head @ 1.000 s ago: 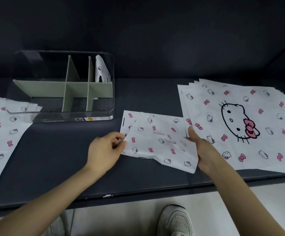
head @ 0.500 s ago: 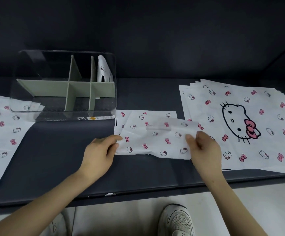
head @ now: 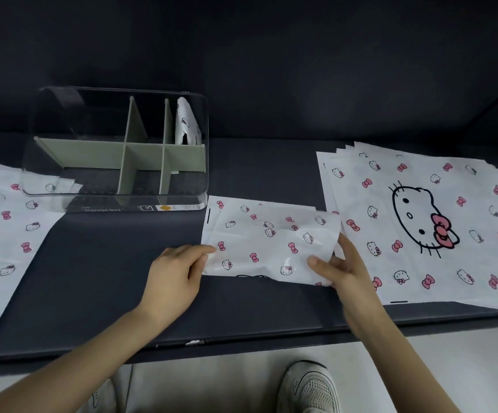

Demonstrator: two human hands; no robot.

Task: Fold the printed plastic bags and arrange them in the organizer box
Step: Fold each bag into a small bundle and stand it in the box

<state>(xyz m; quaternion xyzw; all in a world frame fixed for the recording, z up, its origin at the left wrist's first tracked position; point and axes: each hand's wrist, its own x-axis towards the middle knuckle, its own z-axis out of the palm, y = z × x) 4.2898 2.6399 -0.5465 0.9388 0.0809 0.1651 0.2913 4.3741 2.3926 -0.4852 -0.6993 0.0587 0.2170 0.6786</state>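
Note:
A partly folded white plastic bag (head: 267, 239) printed with cat faces and pink bows lies in the middle of the dark table. My left hand (head: 176, 274) pinches its near left corner. My right hand (head: 341, 268) grips its right end, thumb on top and fingers beneath, with that end lifted and curled over. The clear organizer box (head: 116, 201) with pale green dividers stands at the back left. One folded bag (head: 186, 126) stands upright in its far right compartment.
A stack of flat printed bags (head: 426, 222) covers the table's right side. More flat bags (head: 6, 234) lie at the left, partly under the box. The dark table edge (head: 241, 338) runs close in front. My shoes show on the floor below.
My right hand has brought the bag's right end up and over toward the left, its thumb now on top. The left hand has stayed at the near left corner.

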